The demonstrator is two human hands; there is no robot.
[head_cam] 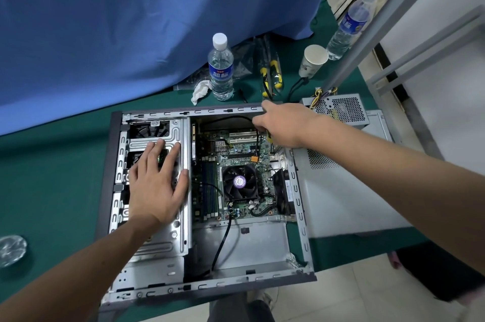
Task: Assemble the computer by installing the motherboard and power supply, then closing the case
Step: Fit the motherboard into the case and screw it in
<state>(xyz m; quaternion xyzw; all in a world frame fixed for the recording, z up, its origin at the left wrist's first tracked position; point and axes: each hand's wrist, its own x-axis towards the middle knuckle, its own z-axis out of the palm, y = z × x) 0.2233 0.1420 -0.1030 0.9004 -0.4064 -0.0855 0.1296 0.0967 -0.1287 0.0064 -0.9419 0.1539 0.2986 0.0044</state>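
Observation:
The open computer case (210, 286) lies on its side on the green table. The motherboard (236, 156) with its black CPU fan (239, 182) sits inside the right half. My left hand (157, 185) rests flat, fingers spread, on the metal drive cage (168, 240). My right hand (286, 124) reaches over the board's far right corner, fingers curled around a yellow-handled screwdriver (269, 137) that is mostly hidden. The grey power supply (341, 110) stands outside the case at the back right, its wires loose. The pale side panel (346, 195) lies to the right of the case.
Behind the case stand a water bottle (221, 69), a crumpled tissue (200, 90), yellow-handled tools (273, 72), a paper cup (312, 60) and a second bottle (346, 30). A blue cloth hangs at the back. A grey metal frame (367, 46) rises at the right.

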